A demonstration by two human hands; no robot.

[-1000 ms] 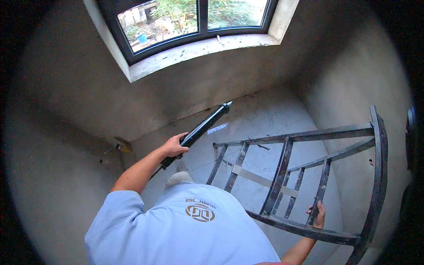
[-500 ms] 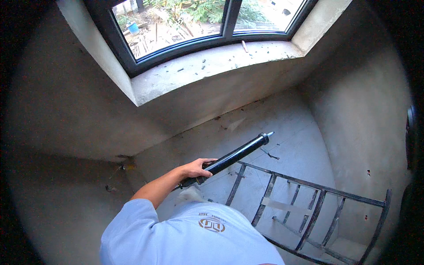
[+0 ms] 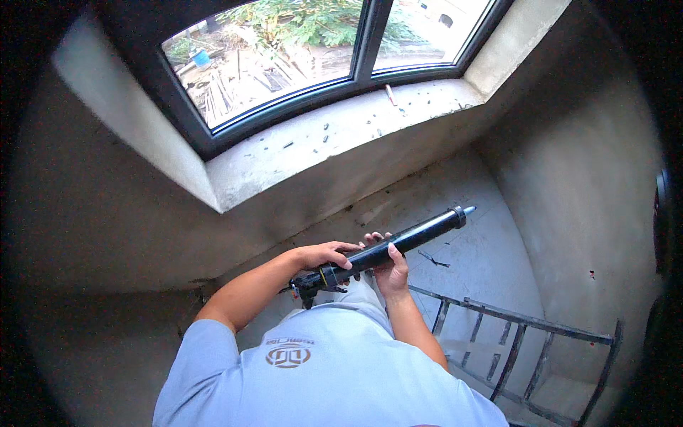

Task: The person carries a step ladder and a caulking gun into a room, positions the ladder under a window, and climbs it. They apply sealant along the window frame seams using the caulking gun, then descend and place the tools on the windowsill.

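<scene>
A black tube-shaped caulking gun (image 3: 427,231) lies slantwise across the front of my body, its pale nozzle (image 3: 469,210) pointing up and to the right. My left hand (image 3: 331,255) is closed over the barrel near its rear end, just ahead of the trigger and handle part (image 3: 309,285). Farther along, my right hand (image 3: 390,269) cups the barrel from below, thumb on the near side and fingertips showing past the far side.
A black-framed window (image 3: 284,105) stands ahead above a pale sill (image 3: 299,156) strewn with dark scraps and a small slim object (image 3: 390,95). A dark metal ladder-like frame (image 3: 523,334) lies to the right. Another dark item (image 3: 434,259) rests on the floor.
My right hand has come into view and taken hold of the barrel. The caulking gun has shifted a little to the right, with my left hand still on its rear part.
</scene>
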